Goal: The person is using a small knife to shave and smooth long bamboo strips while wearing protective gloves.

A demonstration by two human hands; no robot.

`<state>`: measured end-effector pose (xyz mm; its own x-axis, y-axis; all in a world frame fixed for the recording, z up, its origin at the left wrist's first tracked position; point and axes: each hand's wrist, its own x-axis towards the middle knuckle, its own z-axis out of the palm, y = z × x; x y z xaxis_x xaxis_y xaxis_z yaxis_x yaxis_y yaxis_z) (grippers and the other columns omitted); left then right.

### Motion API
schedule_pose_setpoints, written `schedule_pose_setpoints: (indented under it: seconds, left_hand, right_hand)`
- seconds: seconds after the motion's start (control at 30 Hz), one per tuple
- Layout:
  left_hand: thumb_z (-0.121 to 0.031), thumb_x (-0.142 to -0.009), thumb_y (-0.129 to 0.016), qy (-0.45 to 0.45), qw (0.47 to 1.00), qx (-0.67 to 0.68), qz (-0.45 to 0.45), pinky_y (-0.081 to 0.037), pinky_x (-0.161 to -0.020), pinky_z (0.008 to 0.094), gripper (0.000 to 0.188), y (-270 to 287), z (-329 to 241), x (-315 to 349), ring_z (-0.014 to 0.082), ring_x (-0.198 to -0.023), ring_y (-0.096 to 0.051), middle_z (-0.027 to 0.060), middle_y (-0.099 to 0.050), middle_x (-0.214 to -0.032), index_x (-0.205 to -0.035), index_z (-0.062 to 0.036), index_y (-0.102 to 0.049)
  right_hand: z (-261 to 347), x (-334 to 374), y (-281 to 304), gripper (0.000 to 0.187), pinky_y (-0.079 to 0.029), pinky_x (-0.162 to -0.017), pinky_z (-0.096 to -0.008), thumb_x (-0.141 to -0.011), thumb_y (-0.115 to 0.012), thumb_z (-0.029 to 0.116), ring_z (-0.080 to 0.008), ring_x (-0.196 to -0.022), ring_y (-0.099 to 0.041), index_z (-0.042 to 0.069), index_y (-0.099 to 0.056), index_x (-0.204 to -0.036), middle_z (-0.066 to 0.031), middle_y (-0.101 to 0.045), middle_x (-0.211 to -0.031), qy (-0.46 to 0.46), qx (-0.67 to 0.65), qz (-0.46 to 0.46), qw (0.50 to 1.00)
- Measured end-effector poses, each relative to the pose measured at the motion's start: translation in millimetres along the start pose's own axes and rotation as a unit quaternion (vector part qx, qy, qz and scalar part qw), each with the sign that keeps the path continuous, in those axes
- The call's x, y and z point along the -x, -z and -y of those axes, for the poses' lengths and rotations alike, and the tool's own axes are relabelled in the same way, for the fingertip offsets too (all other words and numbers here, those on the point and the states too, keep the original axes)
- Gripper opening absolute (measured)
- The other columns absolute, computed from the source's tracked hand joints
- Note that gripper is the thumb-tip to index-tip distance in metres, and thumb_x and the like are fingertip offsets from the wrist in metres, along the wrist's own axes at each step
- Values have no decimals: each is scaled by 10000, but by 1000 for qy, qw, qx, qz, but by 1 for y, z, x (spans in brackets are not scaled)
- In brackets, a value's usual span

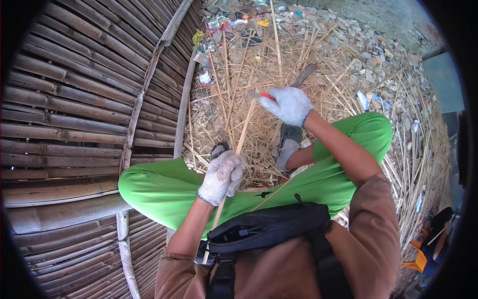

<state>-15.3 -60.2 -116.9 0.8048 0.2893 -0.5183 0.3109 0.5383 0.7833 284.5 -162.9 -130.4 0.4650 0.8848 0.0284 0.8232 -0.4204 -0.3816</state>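
Note:
My left hand (221, 174), in a white knitted glove, is closed around a long pale bamboo strip (244, 132). The strip slants from beside my waist, through that hand, up to just below the knife. My right hand (290, 104), gloved the same way, grips a small knife with a red handle (267, 95). Its short blade (255, 94) points left, by the strip's far end; whether they touch I cannot tell. Just past my right hand lies a dark, flat, blade-like piece (304, 75), partly hidden by the glove.
A bamboo-pole wall (84, 109) rises close on my left. Bamboo shavings (259, 129) cover the ground between my legs in green trousers (154, 187). Coloured litter (229, 22) lies at the far side, long thin strips (413, 164) at right. A black bag (269, 226) sits at my waist.

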Motion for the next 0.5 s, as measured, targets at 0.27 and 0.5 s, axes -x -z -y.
schedule_pose_setpoints:
  seconds: [0.27, 0.5]
  left_hand:
    - [-236, -1124, -523, -22, 1000, -1, -20, -309, -340, 277, 223, -5, -8, -17, 117, -395, -403, -6, -490, -643, -1038, -50, -611]
    - [-226, -1121, -519, -29, 999, -27, -23, -309, -343, 284, 207, -2, -3, -18, 114, -397, -405, -7, -487, -643, -1040, -58, -609]
  right_hand:
    - [51, 31, -21, 607, -595, -763, -585, -1054, -505, 637, -449, -838, -759, 100, -771, -956, -230, -768, -875, 56, -44, 85, 994]
    - [40, 25, -27, 609, -595, -715, -565, -1041, -520, 676, -449, -781, -753, 134, -776, -933, -211, -758, -816, 86, -8, 92, 992]
